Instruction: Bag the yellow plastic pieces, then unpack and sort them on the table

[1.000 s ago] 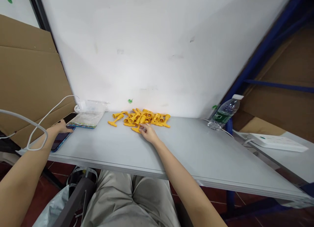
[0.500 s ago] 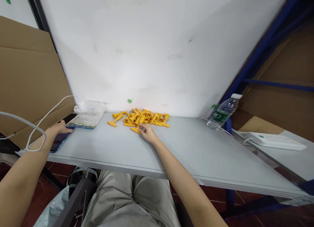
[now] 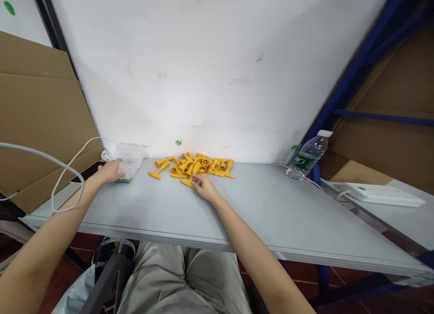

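On tabletop (image 3: pixel 152 210), glossy T-shaped pieces (image 3: pixel 195 168)

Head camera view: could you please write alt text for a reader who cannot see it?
A person's right hand touches a yellow piece at the front of a pile on a grey table; the left hand is at a clear plastic bag. A plastic bottle stands farther right.
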Action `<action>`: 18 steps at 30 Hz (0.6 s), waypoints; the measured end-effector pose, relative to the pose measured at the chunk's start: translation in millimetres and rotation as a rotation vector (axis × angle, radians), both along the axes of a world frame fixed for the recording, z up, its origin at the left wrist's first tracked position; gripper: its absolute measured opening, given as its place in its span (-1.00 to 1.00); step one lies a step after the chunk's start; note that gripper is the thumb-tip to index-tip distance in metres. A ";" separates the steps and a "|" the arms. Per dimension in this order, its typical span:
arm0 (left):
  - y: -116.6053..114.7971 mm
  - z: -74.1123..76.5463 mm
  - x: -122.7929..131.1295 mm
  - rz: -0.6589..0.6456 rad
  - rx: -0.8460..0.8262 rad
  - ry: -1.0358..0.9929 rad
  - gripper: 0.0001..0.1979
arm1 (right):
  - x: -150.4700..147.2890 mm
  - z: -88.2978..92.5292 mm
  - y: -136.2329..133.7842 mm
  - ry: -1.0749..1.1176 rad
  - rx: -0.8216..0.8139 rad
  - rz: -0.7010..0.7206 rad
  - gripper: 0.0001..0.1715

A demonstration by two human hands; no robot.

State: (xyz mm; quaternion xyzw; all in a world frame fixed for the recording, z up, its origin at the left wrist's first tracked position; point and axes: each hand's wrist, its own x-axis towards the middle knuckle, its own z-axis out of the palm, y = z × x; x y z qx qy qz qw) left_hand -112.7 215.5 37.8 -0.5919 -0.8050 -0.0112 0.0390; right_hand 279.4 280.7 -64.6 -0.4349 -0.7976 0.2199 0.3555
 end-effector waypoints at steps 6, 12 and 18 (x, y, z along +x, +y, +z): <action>39.2 -28.7 87.7 -0.259 0.012 -0.166 -0.47 | 0.2 1.5 -1.0 0.004 -0.017 -0.008 -0.55; 64.4 -53.3 135.4 -0.097 0.025 -0.190 -0.65 | 0.7 3.9 -2.8 -0.010 -0.001 -0.020 -0.57; 70.3 -59.0 134.3 -0.044 0.059 -0.200 -0.75 | 1.2 6.3 -5.5 -0.007 0.039 -0.021 -0.59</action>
